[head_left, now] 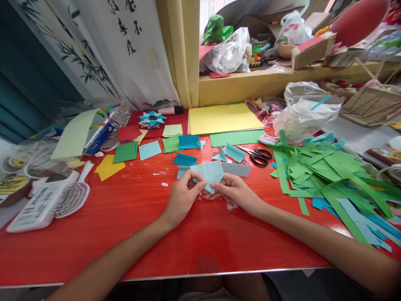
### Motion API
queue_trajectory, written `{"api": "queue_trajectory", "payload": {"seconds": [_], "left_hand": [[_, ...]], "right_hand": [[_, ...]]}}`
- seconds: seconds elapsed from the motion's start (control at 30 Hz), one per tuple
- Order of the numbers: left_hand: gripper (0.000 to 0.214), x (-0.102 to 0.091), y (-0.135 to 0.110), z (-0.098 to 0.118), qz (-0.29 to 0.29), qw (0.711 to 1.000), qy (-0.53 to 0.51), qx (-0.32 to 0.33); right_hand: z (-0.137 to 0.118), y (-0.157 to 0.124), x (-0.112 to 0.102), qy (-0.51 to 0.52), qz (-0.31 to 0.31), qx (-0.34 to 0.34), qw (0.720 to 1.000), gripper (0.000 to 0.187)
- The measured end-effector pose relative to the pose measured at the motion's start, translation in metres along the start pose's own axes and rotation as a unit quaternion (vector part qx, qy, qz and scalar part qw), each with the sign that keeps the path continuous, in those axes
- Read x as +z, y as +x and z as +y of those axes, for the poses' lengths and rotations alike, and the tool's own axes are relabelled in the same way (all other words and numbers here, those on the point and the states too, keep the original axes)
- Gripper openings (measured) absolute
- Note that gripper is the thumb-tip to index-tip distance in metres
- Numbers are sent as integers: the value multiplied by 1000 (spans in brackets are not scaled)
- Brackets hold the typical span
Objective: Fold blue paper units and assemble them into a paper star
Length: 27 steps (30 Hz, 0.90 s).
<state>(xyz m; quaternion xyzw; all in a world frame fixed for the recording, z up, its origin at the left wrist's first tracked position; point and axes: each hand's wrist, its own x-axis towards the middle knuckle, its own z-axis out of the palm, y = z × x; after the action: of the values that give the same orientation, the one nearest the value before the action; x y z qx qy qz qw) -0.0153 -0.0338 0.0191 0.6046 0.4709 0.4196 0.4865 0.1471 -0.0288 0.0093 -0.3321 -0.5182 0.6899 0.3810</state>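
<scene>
Both hands grip one light blue sheet of folded paper just above the red table. My left hand pinches its left side between thumb and fingers, while my right hand pinches the right side. The paper's lower end comes to a point between the two thumbs, with crease lines showing on it. Right behind it lie folded pieces: a dark blue one, a light blue one and a grey-blue strip. Black-handled scissors rest to the right of these.
Green paper strips pile up at right. A hairbrush and white bottle lie at left. Yellow sheets, green squares and a blue folded-paper ring sit at the back. A plastic bag stands behind the strips.
</scene>
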Motion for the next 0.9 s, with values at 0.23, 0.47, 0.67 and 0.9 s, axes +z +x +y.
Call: {"api": "queue_trajectory", "payload": {"seconds": [0.23, 0.47, 0.67, 0.9], "left_hand": [[15, 1, -1, -1, 15, 1000, 7, 4], [15, 1, -3, 0, 20, 998, 50, 19], [12, 1, -1, -1, -3, 1000, 24, 19], [8, -4, 1, 4, -8, 999, 43, 30]], "right_hand": [[-1, 1, -1, -14, -17, 28, 999, 24], [-4, 0, -1, -52, -57, 53, 996, 33], [-5, 0, -2, -62, -78, 66, 993, 32], [-3, 2, -4, -40, -73, 58, 995, 29]]}}
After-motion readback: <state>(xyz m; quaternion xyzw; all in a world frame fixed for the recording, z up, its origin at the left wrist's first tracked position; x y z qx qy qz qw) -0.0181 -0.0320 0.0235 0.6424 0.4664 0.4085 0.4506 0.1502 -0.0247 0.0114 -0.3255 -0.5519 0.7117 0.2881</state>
